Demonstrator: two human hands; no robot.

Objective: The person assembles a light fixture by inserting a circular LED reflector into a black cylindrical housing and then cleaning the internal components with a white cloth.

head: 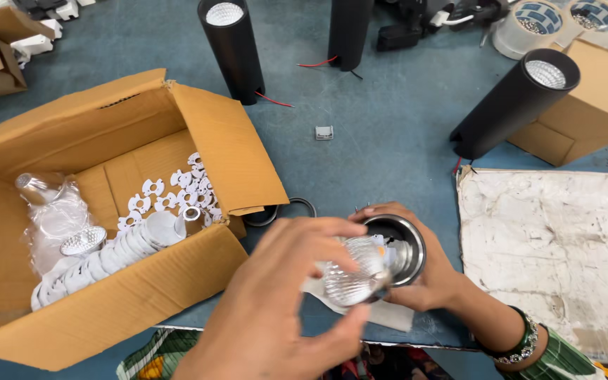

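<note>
Both hands meet over the blue surface (388,141): the left hand (283,302) pinches a clear ribbed plastic reflector cup (350,278), while right hand (423,278) fingers grip a black metal cylinder housing (399,243). Light and probably brittle, the cup seems best held by its rim.

Even daylight, near hand perhaps blurred

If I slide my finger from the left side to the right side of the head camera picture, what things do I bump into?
Open cardboard box of white parts → left hand pinching a clear ribbed reflector → right hand holding a round metal housing → leaning black cylinder lamp → stained white board.
</note>
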